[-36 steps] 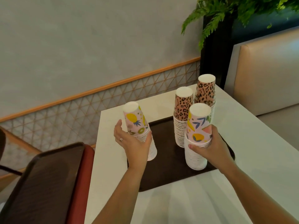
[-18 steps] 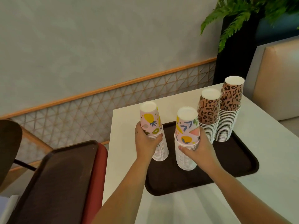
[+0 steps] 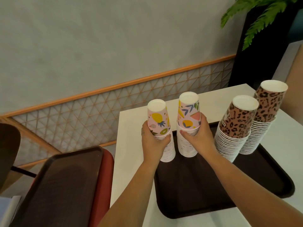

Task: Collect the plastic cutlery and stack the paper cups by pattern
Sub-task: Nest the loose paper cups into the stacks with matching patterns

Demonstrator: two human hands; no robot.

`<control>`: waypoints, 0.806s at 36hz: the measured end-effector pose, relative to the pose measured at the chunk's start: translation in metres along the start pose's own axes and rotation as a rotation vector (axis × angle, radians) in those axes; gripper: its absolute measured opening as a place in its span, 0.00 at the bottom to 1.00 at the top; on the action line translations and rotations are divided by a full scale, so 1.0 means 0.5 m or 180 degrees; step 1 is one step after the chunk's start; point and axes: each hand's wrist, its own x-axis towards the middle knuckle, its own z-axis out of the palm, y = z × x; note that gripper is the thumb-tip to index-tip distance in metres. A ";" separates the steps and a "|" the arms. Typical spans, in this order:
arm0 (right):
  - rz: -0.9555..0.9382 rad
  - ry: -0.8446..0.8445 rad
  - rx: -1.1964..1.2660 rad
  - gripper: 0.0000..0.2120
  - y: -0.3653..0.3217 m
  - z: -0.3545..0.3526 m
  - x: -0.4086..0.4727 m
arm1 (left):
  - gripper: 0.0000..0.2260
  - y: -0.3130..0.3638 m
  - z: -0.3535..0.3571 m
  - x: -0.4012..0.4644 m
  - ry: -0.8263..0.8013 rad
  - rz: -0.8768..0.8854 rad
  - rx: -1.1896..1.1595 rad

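Note:
Two upside-down stacks of fruit-pattern paper cups stand side by side at the left end of a dark brown tray [image 3: 246, 190]. My left hand [image 3: 153, 141] grips the left fruit stack [image 3: 158, 118] around its upper cups. My right hand [image 3: 197, 136] grips the right fruit stack [image 3: 189, 112] the same way. To the right on the tray stand two leopard-pattern stacks, a nearer one [image 3: 236, 122] and a farther one [image 3: 267, 108]. No plastic cutlery is visible.
The tray lies on a white table [image 3: 129, 145]. A second dark tray [image 3: 65, 185] rests on a red chair at the left. A wall with a lattice panel runs behind; a plant in a black planter [image 3: 255, 22] and a beige bench back stand at the right.
The two fruit stacks have come closer together at the tray's left end, both hands still gripping them. The camera has turned left, shifting the leopard stacks rightward in view.

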 end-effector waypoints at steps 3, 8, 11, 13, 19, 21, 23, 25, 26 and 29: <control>-0.0049 0.0049 0.0011 0.38 0.004 0.012 0.028 | 0.34 -0.004 0.003 0.020 -0.0028 0.0014 0.0001; -0.0061 0.0056 -0.0003 0.38 0.010 0.019 0.061 | 0.35 -0.005 0.010 0.052 -0.0027 0.0041 0.0020; -0.0033 0.0009 -0.0003 0.39 0.014 0.020 0.075 | 0.35 -0.004 0.012 0.065 -0.0006 0.0044 0.0003; -0.0010 -0.0011 -0.0013 0.39 0.017 0.019 0.082 | 0.35 -0.006 0.012 0.071 0.0011 0.0034 -0.0007; 0.0043 -0.0046 -0.0031 0.40 0.023 0.019 0.088 | 0.37 -0.020 0.019 0.076 0.0014 0.0008 0.0065; 0.0047 -0.0029 -0.0025 0.40 0.022 0.019 0.085 | 0.37 -0.022 0.022 0.075 0.0019 -0.0013 0.0088; -0.0005 0.0011 -0.0077 0.40 0.018 0.015 0.076 | 0.38 -0.019 0.022 0.072 0.0036 -0.0059 0.0089; -0.0026 0.0085 -0.0250 0.44 0.006 0.010 0.062 | 0.42 -0.010 0.020 0.062 0.0179 -0.0083 0.0160; -0.0006 0.0137 -0.0328 0.45 -0.004 0.005 0.051 | 0.43 -0.001 0.018 0.053 0.0343 -0.0066 0.0282; -0.0130 0.0346 -0.0324 0.41 -0.035 -0.011 0.012 | 0.39 0.030 0.018 0.023 0.0903 0.0234 0.0569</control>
